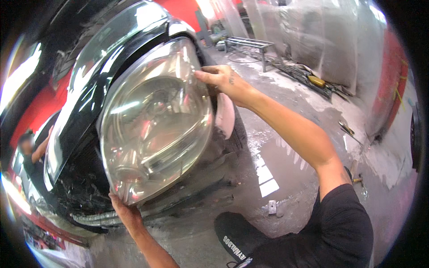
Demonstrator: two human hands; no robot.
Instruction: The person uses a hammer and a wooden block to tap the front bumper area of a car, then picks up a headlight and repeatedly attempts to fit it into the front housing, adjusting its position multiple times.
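Observation:
A large car headlight (156, 118) with a hazy, yellowed lens is at the front corner of a dark car (80, 107). My left hand (127, 213) grips its lower tip, the fingers partly hidden behind the housing. At the upper right edge, my right hand (225, 82) holds the headlight with the thumb on the lens side and the other fingers behind it. A gap shows between the lens and the raised dark hood edge above. Whether the housing is loose or seated cannot be told.
A person (33, 149) stands at the car's far side. Wet grey floor (286, 156) lies to the right, with a small block (272, 207) and hand tools (346, 128) on it. Farther back are a metal frame stand (250, 43) and plastic sheeting (313, 35).

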